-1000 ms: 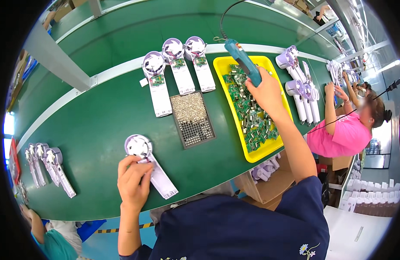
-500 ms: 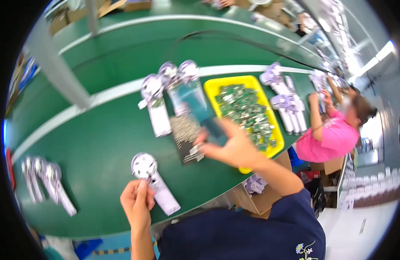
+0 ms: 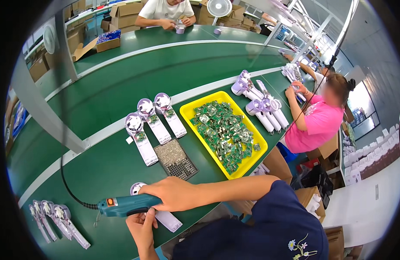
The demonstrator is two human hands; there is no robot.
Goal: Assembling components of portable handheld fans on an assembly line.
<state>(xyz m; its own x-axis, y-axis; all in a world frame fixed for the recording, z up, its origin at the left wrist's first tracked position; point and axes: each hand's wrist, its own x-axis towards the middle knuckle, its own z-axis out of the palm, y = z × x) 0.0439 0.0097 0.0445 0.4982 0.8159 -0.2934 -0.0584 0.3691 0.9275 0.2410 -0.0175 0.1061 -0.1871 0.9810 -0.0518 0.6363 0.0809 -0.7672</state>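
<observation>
Screwdriver (image 3: 124, 205) swung down—lying level, tip leftward.

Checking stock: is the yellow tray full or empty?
Well stocked: the yellow tray holds a heap of green circuit boards, with bare rim around.

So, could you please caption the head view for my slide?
Right hand holds a teal power screwdriver over a white fan part steadied by the left hand.

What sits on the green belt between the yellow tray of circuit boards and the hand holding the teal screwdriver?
In the head view, a dark square tray of small silver screws lies between the yellow tray and the right hand.
</observation>
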